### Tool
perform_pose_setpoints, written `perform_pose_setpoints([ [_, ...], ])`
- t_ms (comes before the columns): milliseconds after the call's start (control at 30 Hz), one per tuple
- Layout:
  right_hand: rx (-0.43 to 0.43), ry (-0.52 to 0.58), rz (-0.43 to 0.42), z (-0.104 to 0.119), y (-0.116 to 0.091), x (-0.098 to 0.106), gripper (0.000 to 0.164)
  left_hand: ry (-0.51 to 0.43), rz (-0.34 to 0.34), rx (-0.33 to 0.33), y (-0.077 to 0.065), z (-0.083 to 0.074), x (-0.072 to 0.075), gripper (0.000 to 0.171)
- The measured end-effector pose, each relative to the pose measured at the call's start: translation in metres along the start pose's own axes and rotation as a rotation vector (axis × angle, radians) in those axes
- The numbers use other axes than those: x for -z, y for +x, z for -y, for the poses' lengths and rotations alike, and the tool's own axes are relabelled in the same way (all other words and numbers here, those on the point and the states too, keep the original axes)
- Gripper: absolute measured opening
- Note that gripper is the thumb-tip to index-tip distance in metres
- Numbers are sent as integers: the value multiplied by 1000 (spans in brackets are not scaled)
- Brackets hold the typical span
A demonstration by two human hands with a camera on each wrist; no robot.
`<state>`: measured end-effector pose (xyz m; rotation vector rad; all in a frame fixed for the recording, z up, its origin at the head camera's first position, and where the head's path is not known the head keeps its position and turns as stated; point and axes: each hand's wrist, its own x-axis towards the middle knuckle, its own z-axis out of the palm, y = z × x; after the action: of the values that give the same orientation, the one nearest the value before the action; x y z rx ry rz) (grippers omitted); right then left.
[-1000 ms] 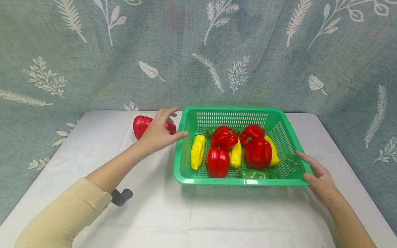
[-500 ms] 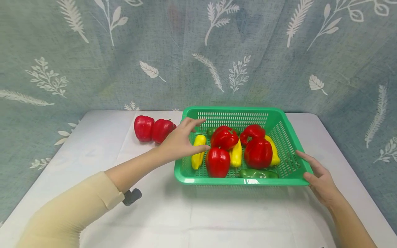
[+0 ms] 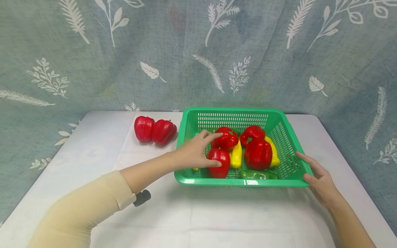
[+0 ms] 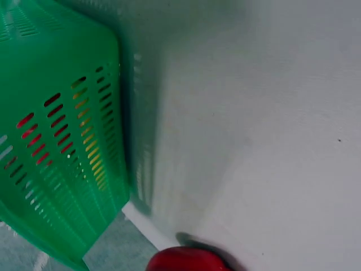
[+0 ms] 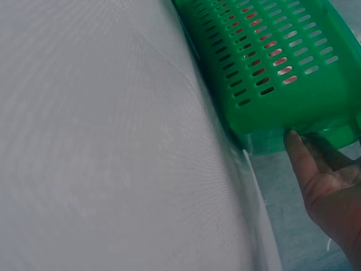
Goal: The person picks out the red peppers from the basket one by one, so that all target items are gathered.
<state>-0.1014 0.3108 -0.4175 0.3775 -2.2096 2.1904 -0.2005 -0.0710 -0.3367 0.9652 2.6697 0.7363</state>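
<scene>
A green plastic basket [image 3: 217, 182] stands on the white table with several red bell peppers, yellow peppers and green peppers in it. My left hand [image 3: 196, 150] is over the basket's left part, thumb and fingers spread apart. Its thumb overlaps the front-left red bell pepper [image 3: 221, 156], while the fingertips reach across the red bell pepper behind [image 3: 230, 139]. The left hand mostly hides a yellow pepper beneath. At the right front corner, my right hand [image 3: 321, 182] holds the basket's rim. In the right wrist view, fingers [image 5: 302, 161] touch the basket's outer side below the rim.
Two more red bell peppers [image 3: 163, 132] lie side by side on the table, left of the basket. A green pepper [image 3: 258, 174] and a yellow pepper [image 3: 273, 153] are at the basket's right. A patterned grey-green cloth [image 3: 186, 62] hangs behind the table [image 3: 217, 217].
My left hand has moved right and forward-down, from beside the basket's left rim to over the front-left red bell pepper, uncovering the two on the table. The right hand has stayed at the rim.
</scene>
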Motion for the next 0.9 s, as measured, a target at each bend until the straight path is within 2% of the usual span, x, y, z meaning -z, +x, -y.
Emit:
perform_pose_setpoints([
  [233,-1,2,-1,-1,0,0,50,49,121,56,9,-3,-10,86],
  [467,-1,4,1,-1,0,1,50,41,166,97,14,-4,-16,85],
  [667,2,0,0,0,0,1,51,56,254,141,15,-3,-23,89],
  [900,15,1,8,-1,1,1,51,30,296,145,18,0,-27,89],
])
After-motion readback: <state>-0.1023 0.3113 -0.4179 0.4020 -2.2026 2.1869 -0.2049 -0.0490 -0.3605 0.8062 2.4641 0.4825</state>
